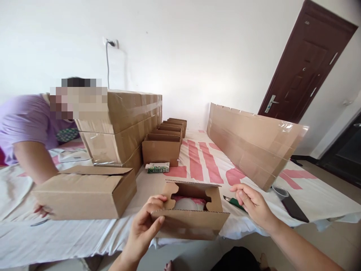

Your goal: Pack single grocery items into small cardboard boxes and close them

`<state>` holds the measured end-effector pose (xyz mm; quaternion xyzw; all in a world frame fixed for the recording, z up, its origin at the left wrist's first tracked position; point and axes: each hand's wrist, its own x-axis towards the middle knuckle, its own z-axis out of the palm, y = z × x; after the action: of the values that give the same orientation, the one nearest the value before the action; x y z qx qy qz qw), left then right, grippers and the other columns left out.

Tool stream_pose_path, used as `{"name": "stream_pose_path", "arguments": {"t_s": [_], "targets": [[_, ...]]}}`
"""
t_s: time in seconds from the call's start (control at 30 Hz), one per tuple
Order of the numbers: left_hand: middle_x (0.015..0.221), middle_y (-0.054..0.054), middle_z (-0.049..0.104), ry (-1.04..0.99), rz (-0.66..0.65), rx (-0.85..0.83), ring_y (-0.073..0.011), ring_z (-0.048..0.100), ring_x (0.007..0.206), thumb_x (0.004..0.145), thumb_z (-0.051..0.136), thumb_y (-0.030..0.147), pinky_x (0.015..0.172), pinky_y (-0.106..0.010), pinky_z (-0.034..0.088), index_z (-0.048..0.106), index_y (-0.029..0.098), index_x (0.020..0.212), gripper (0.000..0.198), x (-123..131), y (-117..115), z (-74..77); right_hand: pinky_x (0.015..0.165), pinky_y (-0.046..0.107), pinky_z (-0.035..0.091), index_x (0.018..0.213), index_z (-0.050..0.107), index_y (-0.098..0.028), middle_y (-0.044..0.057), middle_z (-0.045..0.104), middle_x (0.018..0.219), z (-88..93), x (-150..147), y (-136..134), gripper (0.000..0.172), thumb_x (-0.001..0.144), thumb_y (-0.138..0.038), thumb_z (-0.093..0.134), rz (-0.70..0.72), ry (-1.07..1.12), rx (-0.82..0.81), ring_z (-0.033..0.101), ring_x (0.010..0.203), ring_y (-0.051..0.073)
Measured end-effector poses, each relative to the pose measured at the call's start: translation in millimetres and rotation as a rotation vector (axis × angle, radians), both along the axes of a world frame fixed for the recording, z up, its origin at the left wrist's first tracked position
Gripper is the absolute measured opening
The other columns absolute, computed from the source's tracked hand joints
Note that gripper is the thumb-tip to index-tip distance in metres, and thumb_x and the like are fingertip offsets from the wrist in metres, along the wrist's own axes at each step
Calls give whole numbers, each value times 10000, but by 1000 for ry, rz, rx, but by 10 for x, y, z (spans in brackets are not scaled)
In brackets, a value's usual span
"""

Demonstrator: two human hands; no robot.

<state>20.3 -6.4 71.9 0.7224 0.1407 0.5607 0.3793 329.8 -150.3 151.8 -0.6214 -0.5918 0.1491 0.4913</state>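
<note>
An open cardboard box (190, 226) stands at the table's front edge, its top flaps raised. Inside it lie a round, pale, translucent item (185, 204) and some pink wrapping (197, 200). My left hand (146, 222) grips the box's left end, fingers behind the flap and thumb on the near side. To the right of the box, my right hand (251, 201) is closed with its fingertips drawn together; whatever it may hold is hidden. Just beside and below those fingers is a green-handled cutter (236, 203), which I cannot tell is held or lying on the cloth.
A co-worker in a purple shirt (31, 116) reaches behind a closed box (84, 195) at left. Large taped cartons (132, 116) stand behind it, beside a row of open boxes (161, 150). A green-white packet (158, 168), cardboard panel (251, 143) and dark phone-like slab (295, 209) are also there.
</note>
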Motion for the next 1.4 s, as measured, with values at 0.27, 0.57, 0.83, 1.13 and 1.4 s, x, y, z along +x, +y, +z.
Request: {"name": "stream_pose_path", "arguments": {"t_s": [0.27,0.57,0.83,1.13,1.4], "targets": [[1025,-77,705,529,-27,601,-329,557,1211,767,602,226,1155,-576,140,551,197,1094,332,-94,-82,366,777,275,482,877,670,-197,37,673,862,481,-522,516,244,958,-296,462,440,-484,-172,612,821,156],[1177,-111,640,690,76,719,-323,579,1171,786,638,375,1127,-573,220,610,219,1048,306,-121,-110,493,649,296,424,881,730,-218,56,727,901,824,-615,786,414,945,-473,410,551,-921,-716,650,799,215],[1215,-186,613,385,354,816,-355,502,1256,788,660,263,1046,-573,340,562,164,1005,257,-200,-95,338,577,245,354,814,694,-213,9,672,717,829,-355,518,221,847,-404,588,205,-862,-596,589,649,155],[1063,-125,555,202,403,810,-312,554,1071,803,616,192,923,-548,414,596,182,828,34,-118,-239,285,645,253,405,807,710,-193,30,687,798,1000,-610,579,181,846,-354,636,319,-904,-464,607,744,169],[1040,-119,558,134,374,819,-302,566,1014,829,576,206,900,-560,424,659,176,825,88,-102,-312,194,638,318,474,1148,668,-206,85,742,972,848,-1205,991,532,665,-402,774,558,-1144,-805,686,844,286]]}}
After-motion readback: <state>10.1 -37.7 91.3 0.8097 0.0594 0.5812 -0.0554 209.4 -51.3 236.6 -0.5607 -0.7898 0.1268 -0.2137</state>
